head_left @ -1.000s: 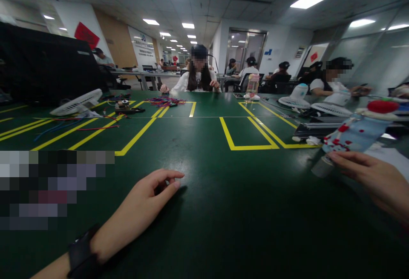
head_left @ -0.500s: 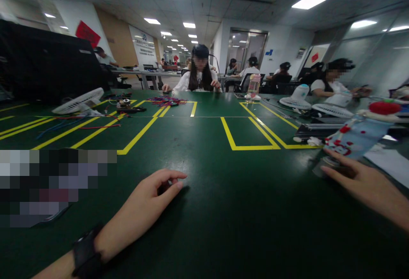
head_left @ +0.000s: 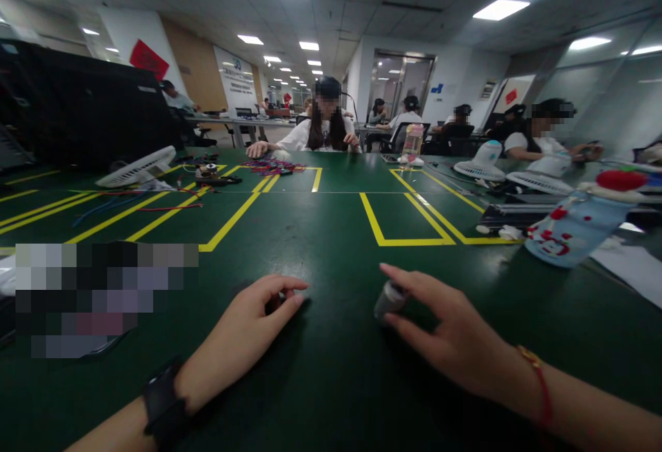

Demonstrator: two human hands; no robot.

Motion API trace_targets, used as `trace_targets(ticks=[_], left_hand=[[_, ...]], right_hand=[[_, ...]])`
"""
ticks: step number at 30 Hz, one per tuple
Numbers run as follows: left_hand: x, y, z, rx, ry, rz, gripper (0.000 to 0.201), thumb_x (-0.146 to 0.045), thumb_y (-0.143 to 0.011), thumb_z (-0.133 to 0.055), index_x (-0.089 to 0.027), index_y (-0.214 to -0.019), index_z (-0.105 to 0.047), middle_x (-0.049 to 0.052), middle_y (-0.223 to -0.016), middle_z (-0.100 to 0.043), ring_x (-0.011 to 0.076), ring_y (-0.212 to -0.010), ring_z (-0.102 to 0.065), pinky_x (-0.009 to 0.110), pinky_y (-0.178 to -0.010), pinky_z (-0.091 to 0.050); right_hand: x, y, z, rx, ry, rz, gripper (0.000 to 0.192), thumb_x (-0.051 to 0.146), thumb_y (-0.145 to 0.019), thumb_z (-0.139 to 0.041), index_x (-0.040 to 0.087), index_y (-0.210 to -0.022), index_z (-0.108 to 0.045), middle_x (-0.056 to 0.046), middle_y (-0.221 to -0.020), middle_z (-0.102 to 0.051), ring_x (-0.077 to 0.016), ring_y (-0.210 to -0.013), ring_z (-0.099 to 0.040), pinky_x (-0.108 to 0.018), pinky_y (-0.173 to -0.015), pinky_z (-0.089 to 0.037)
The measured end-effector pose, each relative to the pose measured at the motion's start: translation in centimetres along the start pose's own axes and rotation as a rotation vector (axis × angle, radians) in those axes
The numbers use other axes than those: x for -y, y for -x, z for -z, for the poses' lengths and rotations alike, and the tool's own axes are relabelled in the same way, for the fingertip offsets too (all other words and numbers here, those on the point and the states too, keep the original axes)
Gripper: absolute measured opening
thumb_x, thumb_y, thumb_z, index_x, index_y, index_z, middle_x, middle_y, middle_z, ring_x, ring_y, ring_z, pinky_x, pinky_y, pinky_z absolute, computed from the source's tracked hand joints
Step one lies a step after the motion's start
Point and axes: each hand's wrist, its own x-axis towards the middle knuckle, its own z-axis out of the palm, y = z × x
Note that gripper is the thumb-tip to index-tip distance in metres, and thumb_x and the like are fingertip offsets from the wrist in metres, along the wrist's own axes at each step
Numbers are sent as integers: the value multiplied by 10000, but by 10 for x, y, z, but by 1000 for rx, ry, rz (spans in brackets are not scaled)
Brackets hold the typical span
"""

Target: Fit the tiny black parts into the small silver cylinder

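My right hand [head_left: 445, 321] has its thumb and fingers closed around a small grey cylinder [head_left: 389, 301], slightly tilted just above or on the green table [head_left: 336, 369]. The cylinder's exact kind is hard to make out. To the left, my left hand [head_left: 266, 310] rests on the table with loosely bent fingers, a gap between thumb and forefinger, and nothing visible in it. A black band circles that wrist.
A light-blue bottle [head_left: 574, 228] with a red top stands at the right, near white paper [head_left: 634, 259]. Beyond lie white fans [head_left: 478, 162], a wire bundle [head_left: 274, 165] and yellow tape lines [head_left: 414, 241]. A person [head_left: 325, 124] sits across the table.
My right hand has moved left from beside the blue bottle to the table's middle, carrying the grey cylinder. My left hand stays in about the same place.
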Motion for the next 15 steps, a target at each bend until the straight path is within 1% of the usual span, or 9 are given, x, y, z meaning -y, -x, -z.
trace_targets(ticks=[1,3,6,8,9,10,12,14,15], left_hand=[[0,1,0,-7,-11,-4,313,-457,-880,-472,-281,-1091,-620,6,-928,-649,197,-824,-595,316,-724,-464],[-2,3,-1,-32,-51,-26,299,-431,-887,-467,-268,-1081,-626,15,-934,-646,193,-808,-592,314,-711,-467],[-18,4,-8,-98,-102,-133,262,-367,-898,-463,-257,-1065,-632,33,-989,-629,192,-842,-581,314,-724,-466],[-37,2,-16,-123,-88,-233,235,-333,-897,-481,-262,-1062,-632,31,-1011,-616,187,-889,-569,320,-780,-458],[-48,1,-21,-112,-68,-267,222,-323,-890,-503,-267,-1061,-634,25,-1019,-611,183,-909,-564,320,-803,-454],[-58,0,-24,-93,-46,-295,200,-316,-880,-525,-271,-1031,-648,20,-1009,-611,180,-913,-561,316,-810,-451],[-73,-4,-29,-59,13,-321,150,-281,-873,-543,-265,-907,-688,10,-950,-616,168,-880,-565,293,-776,-458],[-79,-6,-30,-76,76,-306,156,-273,-872,-551,-262,-840,-703,4,-896,-617,158,-843,-570,276,-743,-461],[-78,-7,-28,-101,100,-287,151,-285,-869,-561,-268,-845,-709,2,-886,-616,155,-834,-571,273,-738,-462]], right_hand=[[11,-5,-10,52,-59,21,566,343,-841,-520,341,-1373,-327,5,-1170,-553,-102,-1011,-546,-260,-914,-459],[23,-12,-24,115,-138,32,563,298,-836,-517,353,-1365,-332,11,-1142,-551,-92,-982,-541,-257,-899,-463],[22,-12,-37,75,-225,-12,669,269,-796,-564,337,-1391,-264,-1,-1157,-536,-100,-991,-533,-275,-904,-454],[17,-11,-41,34,-301,-61,748,265,-762,-609,309,-1393,-211,-1,-1126,-552,-96,-969,-543,-272,-890,-455],[14,-10,-42,27,-336,-79,751,269,-745,-632,295,-1373,-221,6,-1098,-564,-92,-952,-549,-266,-881,-456],[13,-9,-43,26,-365,-89,724,275,-731,-651,283,-1339,-256,12,-1079,-571,-89,-943,-552,-260,-874,-456],[12,-10,-42,36,-394,-92,617,292,-715,-673,265,-1243,-356,16,-1087,-569,-90,-961,-547,-252,-873,-450],[13,-10,-38,58,-399,-101,500,292,-720,-669,259,-1158,-432,21,-1096,-563,-89,-964,-542,-243,-853,-450],[12,-10,-35,71,-395,-109,447,282,-729,-657,260,-1128,-456,26,-1081,-566,-86,-945,-544,-237,-831,-453]])
